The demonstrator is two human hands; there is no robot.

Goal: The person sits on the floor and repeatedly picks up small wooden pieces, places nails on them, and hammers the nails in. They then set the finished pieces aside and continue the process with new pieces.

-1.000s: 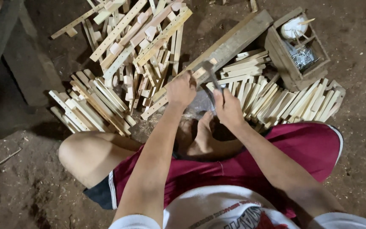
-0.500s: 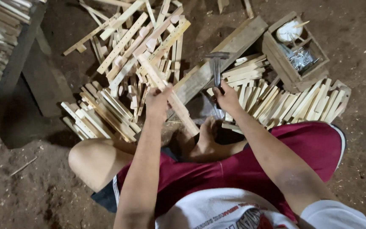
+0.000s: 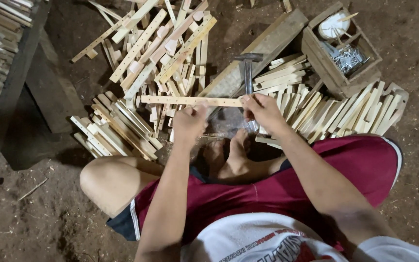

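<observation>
On a dirt floor (image 3: 40, 213) strewn with wooden slats, the left hand (image 3: 189, 123) and right hand (image 3: 264, 110) grip a thin perforated wooden strip (image 3: 190, 101) held level; the right hand also clasps a hammer (image 3: 248, 73), head pointing far. A wooden box of nails (image 3: 341, 53) sits far right.

The person wears dark red shorts (image 3: 345, 170) with a thin white stripe along the edge of each leg. Under the red, a bit of dark blue cloth shows at one leg. The shirt (image 3: 263, 240) is white with short sleeves, and it has red and dark print across the front. Both arms are bare from the sleeves down. The left hand (image 3: 188, 123) and the right hand (image 3: 264, 110) have no gloves. The feet (image 3: 229, 155) are bare too, with no shoes or socks.
</observation>
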